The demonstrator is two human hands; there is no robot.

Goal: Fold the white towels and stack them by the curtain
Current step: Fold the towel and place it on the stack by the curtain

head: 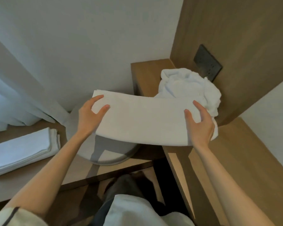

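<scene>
Curtain [15, 95]: far left, hanging just behind the folded stack [23, 149] on the wooden ledge [39, 170].
Left hand [90, 116]: fingers pinching the folded towel [144, 121] at its left end — the nearer hand to the stack.
Towel axis: long side runs left to right, held above the round stool [108, 154].
Right hand [201, 124]: fingers clamped on the right end.
Unfolded heap [188, 88]: behind, on the shelf [145, 75] — clear room leftward, I'd judge.

Bare forearms, a pale short sleeve [15, 216] with dark trim, dark trousers [119, 186].
</scene>
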